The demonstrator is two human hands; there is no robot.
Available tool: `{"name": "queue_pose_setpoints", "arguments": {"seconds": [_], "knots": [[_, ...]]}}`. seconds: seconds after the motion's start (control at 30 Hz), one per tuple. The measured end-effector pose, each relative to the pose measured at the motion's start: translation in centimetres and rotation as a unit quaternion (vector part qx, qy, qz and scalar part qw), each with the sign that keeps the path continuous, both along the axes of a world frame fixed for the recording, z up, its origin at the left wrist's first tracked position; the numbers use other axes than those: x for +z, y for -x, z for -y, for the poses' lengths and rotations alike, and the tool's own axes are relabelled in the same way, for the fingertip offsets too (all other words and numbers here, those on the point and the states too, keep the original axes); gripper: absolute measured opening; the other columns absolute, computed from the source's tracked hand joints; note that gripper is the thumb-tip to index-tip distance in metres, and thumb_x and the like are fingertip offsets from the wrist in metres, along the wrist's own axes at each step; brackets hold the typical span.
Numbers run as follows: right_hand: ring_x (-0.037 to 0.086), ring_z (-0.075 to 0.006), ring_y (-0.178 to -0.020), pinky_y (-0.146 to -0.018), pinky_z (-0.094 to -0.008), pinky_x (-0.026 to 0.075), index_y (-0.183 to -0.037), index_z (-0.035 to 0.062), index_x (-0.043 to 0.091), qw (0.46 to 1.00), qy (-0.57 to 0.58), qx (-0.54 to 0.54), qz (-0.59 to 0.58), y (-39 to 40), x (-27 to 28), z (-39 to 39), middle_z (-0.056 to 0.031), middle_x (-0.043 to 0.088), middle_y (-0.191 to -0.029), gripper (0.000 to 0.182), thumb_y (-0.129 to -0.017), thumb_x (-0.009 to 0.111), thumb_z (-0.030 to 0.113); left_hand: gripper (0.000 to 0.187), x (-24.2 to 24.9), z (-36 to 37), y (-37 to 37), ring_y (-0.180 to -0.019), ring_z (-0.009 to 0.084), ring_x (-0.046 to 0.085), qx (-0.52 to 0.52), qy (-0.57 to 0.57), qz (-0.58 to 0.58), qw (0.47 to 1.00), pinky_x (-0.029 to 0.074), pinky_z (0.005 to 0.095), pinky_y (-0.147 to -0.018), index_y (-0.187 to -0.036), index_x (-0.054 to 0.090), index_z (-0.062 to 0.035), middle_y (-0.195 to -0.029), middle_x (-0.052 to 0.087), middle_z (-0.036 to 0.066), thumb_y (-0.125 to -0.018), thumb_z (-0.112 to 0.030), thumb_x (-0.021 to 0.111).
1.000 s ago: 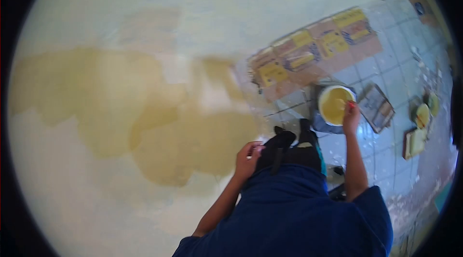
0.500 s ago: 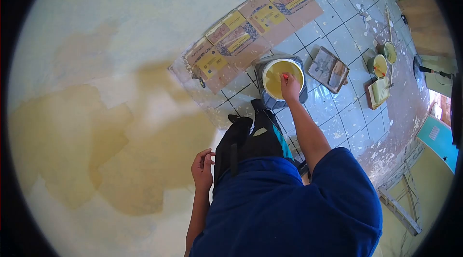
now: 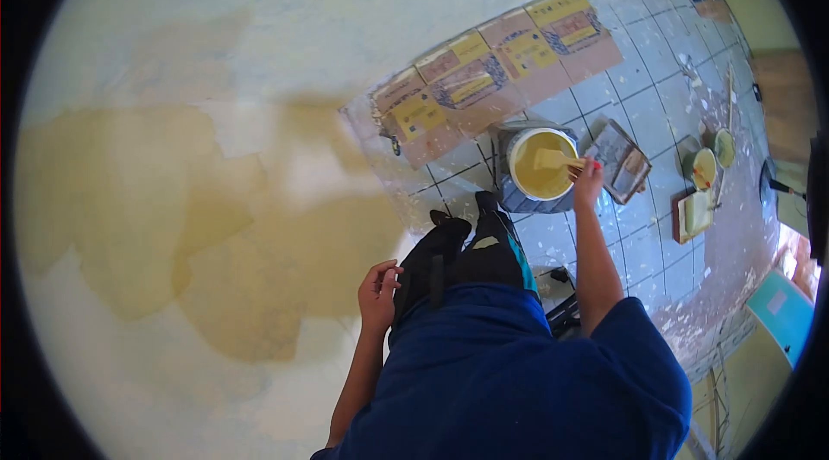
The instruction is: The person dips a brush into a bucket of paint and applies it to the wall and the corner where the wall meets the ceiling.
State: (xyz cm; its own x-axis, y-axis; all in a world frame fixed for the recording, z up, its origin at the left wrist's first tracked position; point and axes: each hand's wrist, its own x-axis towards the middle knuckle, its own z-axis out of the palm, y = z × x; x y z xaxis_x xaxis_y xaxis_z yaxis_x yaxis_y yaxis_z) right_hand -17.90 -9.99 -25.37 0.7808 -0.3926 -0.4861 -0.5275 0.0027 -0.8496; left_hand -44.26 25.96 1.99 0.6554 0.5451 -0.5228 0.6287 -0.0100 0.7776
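Note:
My right hand (image 3: 588,183) is closed on the handle of a wide paintbrush (image 3: 554,160), beside the right rim of a white bucket (image 3: 517,181). The brush's yellow-coated head is over the yellow paint (image 3: 528,172) in the bucket; whether it touches the paint I cannot tell. Beneath the bucket is a dark grey base. My left hand (image 3: 377,292) hangs beside my left thigh, fingers loosely curled and apart, holding nothing. To the left stands a wall (image 3: 233,261) with uneven yellow patches.
Flattened cardboard (image 3: 509,72) lies along the wall's foot on the tiled floor (image 3: 643,240). Right of the bucket rests a dirty tray (image 3: 617,161). Farther right are two small paint pots (image 3: 704,168), a red-edged box (image 3: 678,220) and a turquoise panel (image 3: 781,313).
My right hand has risen from inside the bucket and moved right past its rim, bringing the brush head into sight. The camera view has shifted. My left hand remains beside my thigh.

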Motion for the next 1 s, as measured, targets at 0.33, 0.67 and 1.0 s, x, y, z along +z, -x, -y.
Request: {"name": "queue_pose_setpoints", "arguments": {"seconds": [0.33, 0.67, 1.0], "knots": [[0.068, -0.0204, -0.074, -0.063, -0.0334, 0.058, -0.105, 0.0027, 0.056, 0.965, -0.200, -0.155, -0.067, 2.4, 0.3, 4.6, -0.0102, 0.067, -0.088, 0.036, -0.100, 0.054, 0.038, 0.024, -0.4, 0.6, -0.5, -0.082, 0.0094, 0.060, -0.032, 0.020, 0.006, 0.999, 0.049, 0.0241, -0.074, -0.117, 0.063, -0.0007, -0.102, 0.070, 0.008, -0.100, -0.016, 0.054], [0.065, -0.0182, -0.075, -0.074, -0.0356, 0.055, -0.099, 0.0056, 0.058, 0.931, -0.325, -0.154, -0.067, 5.4, 0.4, 5.6, -0.0079, 0.064, -0.084, 0.031, -0.101, 0.054, 0.036, 0.024, 0.0, 0.9, -2.0, -0.074, 0.0104, 0.056, -0.065, 0.016, 0.013, 0.998, 0.046, 0.0254, -0.070, -0.113, 0.063, -0.0011, -0.096, 0.068, 0.009, -0.099, -0.017, 0.052], [0.063, -0.0216, -0.082, -0.081, -0.0403, 0.054, -0.102, 0.0039, 0.057, 0.888, -0.437, -0.133, -0.049, 4.3, 3.6, 4.3, -0.0116, 0.063, -0.087, 0.034, -0.103, 0.048, 0.037, 0.024, -1.0, 0.5, -3.2, -0.073, 0.0100, 0.055, -0.092, 0.033, 0.039, 0.994, 0.045, 0.0255, -0.070, -0.113, 0.063, -0.0017, -0.096, 0.068, 0.008, -0.099, -0.018, 0.053]]}}
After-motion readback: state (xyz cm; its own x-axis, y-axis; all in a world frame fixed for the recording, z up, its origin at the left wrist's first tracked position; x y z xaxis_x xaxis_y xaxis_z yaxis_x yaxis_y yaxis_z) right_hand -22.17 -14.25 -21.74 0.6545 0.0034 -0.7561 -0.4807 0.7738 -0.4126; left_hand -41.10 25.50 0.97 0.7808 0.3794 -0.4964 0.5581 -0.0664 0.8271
